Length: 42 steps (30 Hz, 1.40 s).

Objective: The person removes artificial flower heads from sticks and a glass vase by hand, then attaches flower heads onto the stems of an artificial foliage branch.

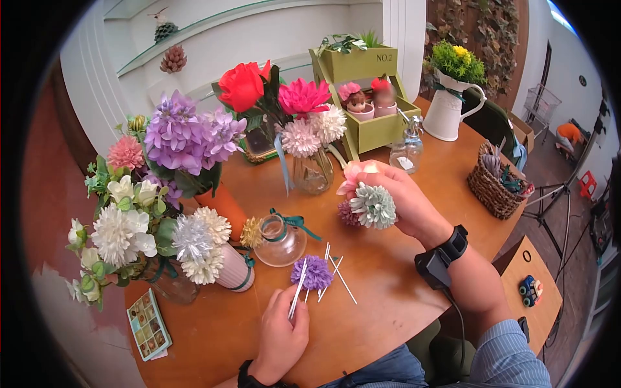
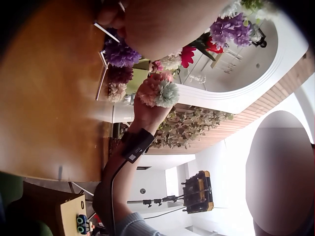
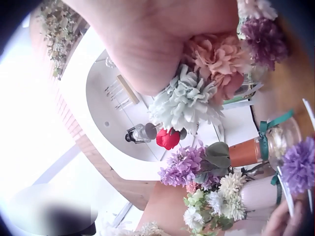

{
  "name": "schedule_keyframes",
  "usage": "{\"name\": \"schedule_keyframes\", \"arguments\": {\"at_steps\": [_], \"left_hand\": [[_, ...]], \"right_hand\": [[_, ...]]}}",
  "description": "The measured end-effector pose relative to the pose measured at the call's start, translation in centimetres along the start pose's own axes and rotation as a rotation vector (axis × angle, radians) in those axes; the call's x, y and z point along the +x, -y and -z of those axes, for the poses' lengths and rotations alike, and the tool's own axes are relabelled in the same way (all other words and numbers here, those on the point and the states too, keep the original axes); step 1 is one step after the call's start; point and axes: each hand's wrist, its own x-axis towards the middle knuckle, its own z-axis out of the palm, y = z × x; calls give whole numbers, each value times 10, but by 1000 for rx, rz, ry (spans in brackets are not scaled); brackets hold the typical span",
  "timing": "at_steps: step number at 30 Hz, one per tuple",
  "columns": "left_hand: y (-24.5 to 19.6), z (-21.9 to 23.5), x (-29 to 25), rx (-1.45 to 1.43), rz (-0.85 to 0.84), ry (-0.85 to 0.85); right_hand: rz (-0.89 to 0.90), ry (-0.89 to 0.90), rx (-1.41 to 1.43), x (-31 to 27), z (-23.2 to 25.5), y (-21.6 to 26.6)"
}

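The left grip (image 1: 283, 331) has its fingers closed on thin white sticks (image 1: 297, 292). They point away from the person, their tips by the purple flower (image 1: 314, 272) on the counter (image 1: 394, 291). The right grip (image 1: 409, 199), farther from it, holds a pale green flower (image 1: 374, 207) and a pink flower (image 1: 352, 176). Loose sticks (image 1: 346, 284) lie crossed beside the purple flower; a glass bottle (image 1: 290, 254) stands just past it.

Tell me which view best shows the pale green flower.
Right wrist: the pale green flower appears largest, its petals distinct. The head view shows it smaller in the right hand; the left wrist, also small, beside pink petals.
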Motion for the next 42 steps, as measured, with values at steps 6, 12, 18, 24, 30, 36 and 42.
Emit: {"name": "schedule_keyframes", "arguments": {"at_steps": [6, 12, 18, 24, 30, 36, 42], "left_hand": [[-1, -4, 1, -123, -96, -15], [0, -1, 5, 18, -218, -16], [5, -5, 3, 4, -174, 0], [7, -7, 2, -4, -168, 2], [8, -6, 1, 22, -181, 7], [3, -6, 2, -50, -188, -131], [-22, 4, -5, -62, -370, -190]], "right_hand": [[-53, 19, -254, 0, 13, 22], [252, -382, -1625, 7, 59, 1], [-5, -325, -1736, 7, 51, -15], [-45, -306, -1698, 9, 49, -17], [-230, -157, -1717, 6, 43, -15], [389, -421, -1519, 13, 43, -18], [719, -324, -1299, 15, 32, -24]]}}
